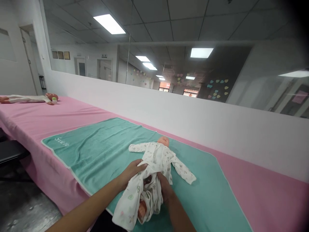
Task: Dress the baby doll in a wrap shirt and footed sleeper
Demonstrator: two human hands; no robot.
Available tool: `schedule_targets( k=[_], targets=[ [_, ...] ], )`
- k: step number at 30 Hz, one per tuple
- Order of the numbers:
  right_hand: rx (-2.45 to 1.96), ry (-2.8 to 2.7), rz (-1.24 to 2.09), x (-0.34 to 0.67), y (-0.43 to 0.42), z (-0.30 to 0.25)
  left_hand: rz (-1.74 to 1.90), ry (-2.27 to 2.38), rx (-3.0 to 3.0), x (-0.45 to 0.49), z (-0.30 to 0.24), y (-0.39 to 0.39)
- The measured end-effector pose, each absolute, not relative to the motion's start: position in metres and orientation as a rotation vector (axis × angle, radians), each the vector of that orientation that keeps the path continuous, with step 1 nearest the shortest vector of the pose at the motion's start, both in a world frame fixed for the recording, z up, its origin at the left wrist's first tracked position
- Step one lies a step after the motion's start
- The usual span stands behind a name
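A baby doll (163, 140) lies on its back on a green towel (96, 145), its head toward the wall and its arms spread. It wears a white patterned baby shirt (164, 156). White patterned baby pants (131, 199) are bunched around its legs, and a foot (142, 209) shows in one leg opening. My left hand (134, 172) is closed on the waistband at the left, thumb on top. At the right side of the waist, my right hand (165, 187) grips the same pants, its fingertips partly hidden by the cloth.
The towel lies on a long table with a pink cloth (79, 111). Another doll (29, 99) lies at the far left end, beside a small bottle with a green cap (54, 100). A white wall with a large window runs behind. A black chair (12, 151) stands left.
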State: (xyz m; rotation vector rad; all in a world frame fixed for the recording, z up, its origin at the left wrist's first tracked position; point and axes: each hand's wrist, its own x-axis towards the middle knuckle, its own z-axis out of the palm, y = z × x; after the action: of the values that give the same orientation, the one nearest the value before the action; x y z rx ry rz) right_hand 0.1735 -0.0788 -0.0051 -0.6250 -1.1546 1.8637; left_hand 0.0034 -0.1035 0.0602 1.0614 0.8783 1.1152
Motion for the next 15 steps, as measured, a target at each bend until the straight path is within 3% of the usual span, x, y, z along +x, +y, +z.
schedule_targets(
  k=[9, 15],
  targets=[
    [-0.559, -1.569, 1.968, 0.174, -0.097, 0.023, 1.234, 0.886, 0.902, 0.012, 0.060, -0.094],
    [-0.461, -1.112, 1.959, 0.170, -0.103, 0.029, 0.989, 0.654, 1.066, 0.000, 0.073, -0.113]
  ],
)
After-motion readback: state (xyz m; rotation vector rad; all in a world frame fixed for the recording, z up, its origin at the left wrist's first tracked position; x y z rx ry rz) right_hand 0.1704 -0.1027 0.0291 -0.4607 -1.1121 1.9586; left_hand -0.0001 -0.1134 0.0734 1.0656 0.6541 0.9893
